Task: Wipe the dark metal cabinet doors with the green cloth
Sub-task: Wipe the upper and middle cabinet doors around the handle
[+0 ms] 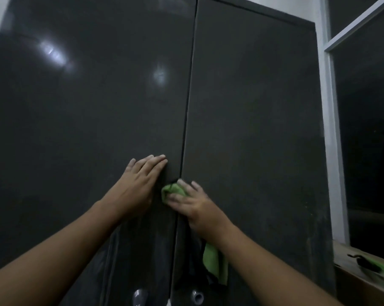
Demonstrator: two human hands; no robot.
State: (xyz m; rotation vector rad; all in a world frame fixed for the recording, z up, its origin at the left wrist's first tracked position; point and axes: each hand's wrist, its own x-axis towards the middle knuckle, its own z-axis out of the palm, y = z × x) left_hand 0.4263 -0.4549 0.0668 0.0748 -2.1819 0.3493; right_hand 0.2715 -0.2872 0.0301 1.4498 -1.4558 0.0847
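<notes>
A tall dark metal cabinet fills the view, with a left door (87, 120) and a right door (252, 129) meeting at a central seam. My left hand (140, 184) lies flat on the left door beside the seam, fingers straight. My right hand (193, 206) presses the green cloth (172, 191) against the doors at the seam, fingers spread over it. A loose end of the cloth (215, 261) hangs down below my right wrist.
Two round silver knobs, one on the left door (139, 295) and one on the right door (197, 296), sit near the bottom edge. A white-framed window (334, 129) stands right of the cabinet, with a ledge (345, 250) holding a dark and green object (371, 265).
</notes>
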